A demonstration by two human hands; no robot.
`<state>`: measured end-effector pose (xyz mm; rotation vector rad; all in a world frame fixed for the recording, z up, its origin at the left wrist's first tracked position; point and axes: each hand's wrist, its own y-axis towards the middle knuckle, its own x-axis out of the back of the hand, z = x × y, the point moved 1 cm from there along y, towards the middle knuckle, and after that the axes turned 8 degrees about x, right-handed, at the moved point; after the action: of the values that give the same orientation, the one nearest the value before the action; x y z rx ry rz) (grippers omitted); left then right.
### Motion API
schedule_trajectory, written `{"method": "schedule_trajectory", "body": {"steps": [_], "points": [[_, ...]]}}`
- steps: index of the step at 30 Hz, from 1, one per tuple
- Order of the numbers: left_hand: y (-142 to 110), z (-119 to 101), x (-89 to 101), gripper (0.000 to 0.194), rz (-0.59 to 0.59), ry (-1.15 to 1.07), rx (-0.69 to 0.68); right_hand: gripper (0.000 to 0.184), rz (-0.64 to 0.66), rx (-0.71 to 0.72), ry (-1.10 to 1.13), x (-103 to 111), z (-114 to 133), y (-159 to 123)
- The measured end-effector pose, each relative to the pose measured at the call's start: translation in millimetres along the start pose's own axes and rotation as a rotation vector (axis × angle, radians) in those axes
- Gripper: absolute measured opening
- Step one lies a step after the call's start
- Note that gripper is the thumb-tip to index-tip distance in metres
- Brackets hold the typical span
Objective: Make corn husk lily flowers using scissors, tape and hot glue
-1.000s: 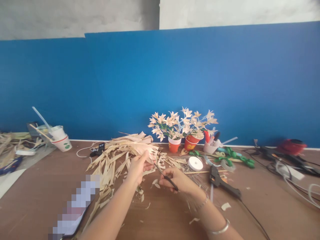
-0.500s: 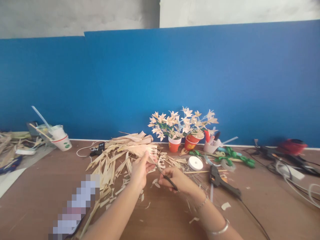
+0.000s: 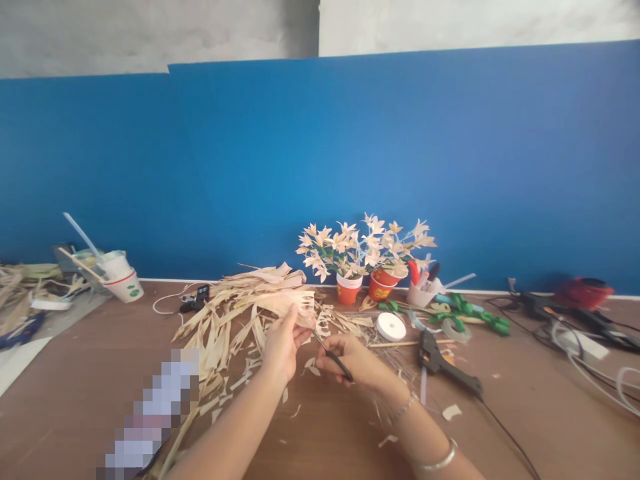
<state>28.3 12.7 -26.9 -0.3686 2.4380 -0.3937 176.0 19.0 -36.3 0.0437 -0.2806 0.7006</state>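
Between the thumb and fingers of my left hand (image 3: 283, 343) is a pale, dry corn husk piece (image 3: 306, 308) with notches cut into it. My right hand (image 3: 347, 360) is closed around the dark handles of a pair of scissors (image 3: 339, 363), whose blades point up and left to the lower edge of the held piece. Whether the blades are apart I cannot tell. Behind and left of my left hand spreads a pile of dried husks (image 3: 225, 320). Small cut scraps (image 3: 311, 367) lie on the brown table between my hands.
Husk flowers stand in red paper cups (image 3: 349, 290) at the back. A white ribbon spool (image 3: 391, 327), a black glue gun (image 3: 445, 367) with its cord, and green tape-wrapped pieces (image 3: 465, 310) lie right. At left are a white cup (image 3: 123, 277) and a pixelated object (image 3: 153, 420).
My left hand has shifted very slightly and the held husk has tilted a little. The scissors stay at the husk's lower edge, their handles barely moved.
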Motion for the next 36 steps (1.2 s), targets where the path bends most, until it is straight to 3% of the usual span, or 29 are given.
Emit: {"method": "schedule_trajectory", "body": {"steps": [11,17,19,23,25,31,36], "points": [[1,-1,-0.2,0.034,-0.023,0.001,-0.009,0.032,-0.008,-0.02,0.007,-1,6,-2],[8,-11,6.8,0.031,-0.068,0.055,-0.076,0.027,0.067,-0.033,0.09,9,6,-7],[9,-12,7.7,0.032,-0.066,0.079,-0.095,0.027,-0.012,0.006,0.169,11,3,-4],[7,-7,5.4,0.035,-0.073,0.13,-0.065,0.037,-0.356,0.125,0.335,6,-1,7],[3,-1,2.6,0.035,-0.041,0.155,-0.03,0.041,-0.469,0.155,0.391,0,-1,11],[-10,16,-6.9,0.029,0.087,0.177,0.025,0.036,-0.536,0.129,0.493,-15,3,9],[-13,22,-9.6,0.031,0.106,0.204,0.018,0.035,-0.54,0.13,0.536,-18,3,10]]}}
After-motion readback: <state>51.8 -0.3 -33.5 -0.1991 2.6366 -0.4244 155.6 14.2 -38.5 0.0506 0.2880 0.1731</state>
